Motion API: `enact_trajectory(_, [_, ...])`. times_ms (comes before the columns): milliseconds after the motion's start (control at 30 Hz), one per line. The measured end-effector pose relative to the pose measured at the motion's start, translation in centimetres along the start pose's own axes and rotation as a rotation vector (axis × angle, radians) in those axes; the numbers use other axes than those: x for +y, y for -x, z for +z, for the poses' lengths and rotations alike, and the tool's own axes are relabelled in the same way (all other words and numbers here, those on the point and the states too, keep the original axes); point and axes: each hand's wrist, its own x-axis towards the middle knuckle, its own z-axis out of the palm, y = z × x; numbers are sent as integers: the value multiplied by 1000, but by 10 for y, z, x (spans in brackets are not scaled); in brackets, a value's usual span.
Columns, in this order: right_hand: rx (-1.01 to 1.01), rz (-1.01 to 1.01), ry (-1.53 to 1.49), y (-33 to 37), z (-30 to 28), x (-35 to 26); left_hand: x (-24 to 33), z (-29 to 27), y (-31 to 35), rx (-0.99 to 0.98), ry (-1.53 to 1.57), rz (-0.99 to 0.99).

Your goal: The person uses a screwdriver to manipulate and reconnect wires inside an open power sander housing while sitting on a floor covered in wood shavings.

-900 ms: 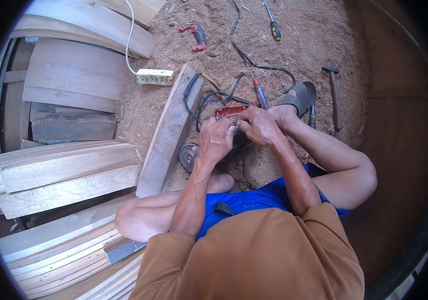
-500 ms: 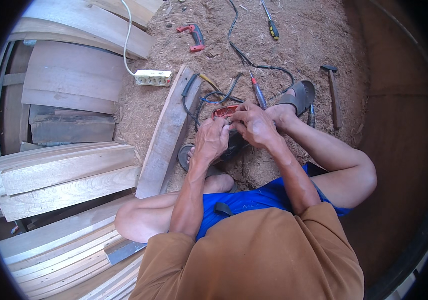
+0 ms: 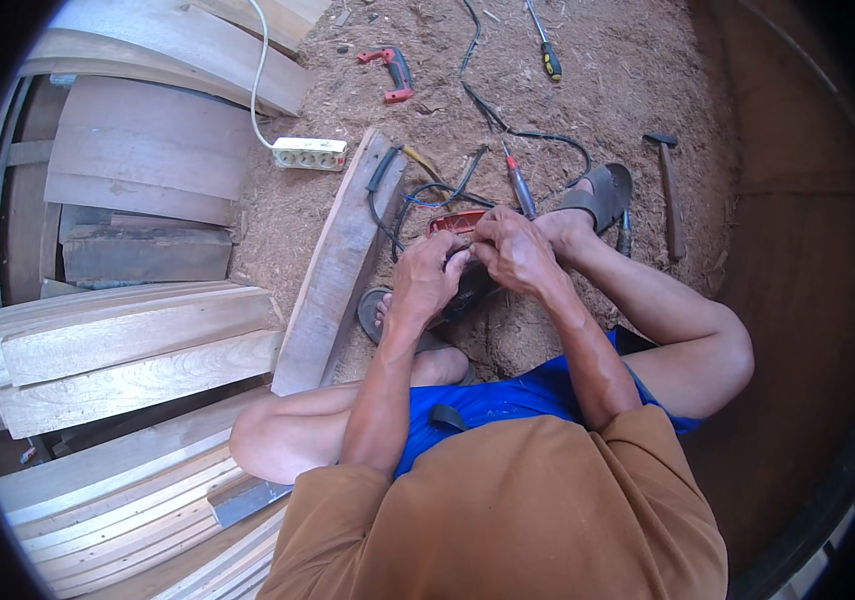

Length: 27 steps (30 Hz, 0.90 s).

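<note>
Left hand (image 3: 423, 277): fingertips pinched, contents hidden
Right hand (image 3: 516, 252): likewise
Red-black shell (image 3: 401, 75): off, upper centre
Red housing (image 3: 455, 222): closure apparently outstanding

Can't read any text here, tbh. The power strip (image 3: 310, 160) seems to have a faint marking on top, but it's way too tiny.

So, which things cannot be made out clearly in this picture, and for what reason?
Head view, between left hand and right hand: anything pinched there, too small and covered by them.
Head view, red casing: its near part, behind the hands.
Head view, white cable: far end, cut off by upper edge.
</note>
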Motion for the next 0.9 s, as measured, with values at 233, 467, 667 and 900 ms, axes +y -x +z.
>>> enact_trajectory(233, [-94, -19, 23, -1, 1, 3, -6, 0, 2, 2, -128, 111])
enact_trajectory(467, [6, 397, -810, -3, -28, 21, -9, -12, -1, -154, 185, -247])
enact_trajectory(667, [50, 294, -1449, 6, -41, 36, -10, -20, 2, -207, 170, -208])
enact_trajectory(900, [-13, 347, -1442, 10, -46, 38, -13, -24, 2, -211, 171, -217])
